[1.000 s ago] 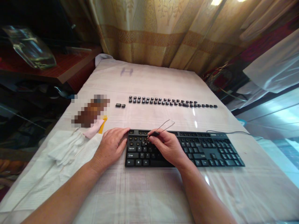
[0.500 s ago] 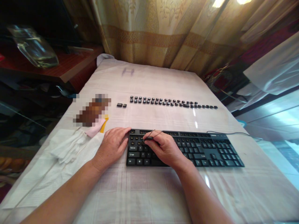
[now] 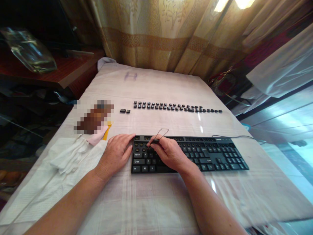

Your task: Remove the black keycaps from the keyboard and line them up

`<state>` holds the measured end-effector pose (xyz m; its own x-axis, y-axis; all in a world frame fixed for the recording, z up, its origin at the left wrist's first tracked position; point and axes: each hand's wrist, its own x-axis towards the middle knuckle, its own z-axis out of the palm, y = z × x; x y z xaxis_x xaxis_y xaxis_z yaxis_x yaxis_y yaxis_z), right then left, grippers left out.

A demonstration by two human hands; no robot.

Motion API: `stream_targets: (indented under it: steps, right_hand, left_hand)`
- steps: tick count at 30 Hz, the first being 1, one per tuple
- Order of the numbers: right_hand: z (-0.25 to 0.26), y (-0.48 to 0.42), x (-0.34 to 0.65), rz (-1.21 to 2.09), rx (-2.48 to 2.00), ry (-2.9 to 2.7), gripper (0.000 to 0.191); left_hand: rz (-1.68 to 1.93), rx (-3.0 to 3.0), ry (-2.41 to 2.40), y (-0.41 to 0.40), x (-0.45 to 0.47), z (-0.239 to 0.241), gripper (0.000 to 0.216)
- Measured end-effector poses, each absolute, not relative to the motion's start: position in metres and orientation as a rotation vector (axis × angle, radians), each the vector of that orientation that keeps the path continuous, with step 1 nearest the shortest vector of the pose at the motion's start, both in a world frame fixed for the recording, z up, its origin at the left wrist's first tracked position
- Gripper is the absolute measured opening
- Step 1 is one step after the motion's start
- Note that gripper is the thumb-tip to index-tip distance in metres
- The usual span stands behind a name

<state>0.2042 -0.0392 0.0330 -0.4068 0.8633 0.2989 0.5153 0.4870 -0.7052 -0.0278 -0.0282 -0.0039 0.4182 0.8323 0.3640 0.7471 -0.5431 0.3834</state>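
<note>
A black keyboard (image 3: 212,160) lies on the cloth-covered surface. Bare key sockets show along its upper left part, while other keys still carry caps. My left hand (image 3: 116,152) rests against the keyboard's left edge, fingers stretched toward the top corner and thumb slightly apart. Over the upper left keys, my right hand (image 3: 169,153) pinches a wire keycap puller (image 3: 155,141) with a dark grip, its wire loop sticking up behind the fingers. The puller's lower end is by the key rows, partly hidden by my fingers. Removed keycaps (image 3: 168,107) lie in rows beyond the keyboard.
Two more keycaps (image 3: 125,111) sit left of the rows. White cloth (image 3: 70,156) and a yellow strip (image 3: 107,131) lie at left, near a blurred-out item (image 3: 94,117). The keyboard cable (image 3: 239,136) trails right. A glass jar (image 3: 29,50) stands on a wooden cabinet (image 3: 70,73).
The keycap puller has tilted in my right hand, so its wire loop now stands higher and shows more. My left hand stays at the keyboard's edge. The whole view has shifted slightly.
</note>
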Motion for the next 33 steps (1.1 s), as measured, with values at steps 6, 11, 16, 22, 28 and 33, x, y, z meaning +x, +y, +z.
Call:
stream_targets:
  steps: [6, 11, 16, 22, 28, 33]
  right_hand:
    - [0.03, -0.042, 0.201, 0.682, -1.11, -2.054, 0.011]
    - [0.028, -0.042, 0.201, 0.715, -1.12, -1.977, 0.011]
    - [0.025, -0.043, 0.202, 0.74, -1.108, -1.943, 0.011]
    - [0.021, -0.044, 0.202, 0.874, -1.113, -1.867, 0.011]
    - [0.026, -0.041, 0.204, 1.051, -1.008, -1.417, 0.017]
    - [0.026, -0.039, 0.205, 1.132, -0.994, -1.336, 0.026]
  left_hand:
    - [0.734, 2.466, 1.404, -0.028, -0.028, 0.001, 0.039]
    - [0.697, 2.436, 1.417, -0.031, -0.027, 0.003, 0.046]
    - [0.69, 2.451, 1.451, -0.033, -0.026, 0.0, 0.054]
    - [0.7, 2.448, 1.444, -0.034, -0.026, 0.0, 0.053]
    - [0.69, 2.464, 1.428, -0.033, -0.027, -0.001, 0.053]
    - [0.733, 2.497, 1.44, -0.033, -0.025, -0.002, 0.051]
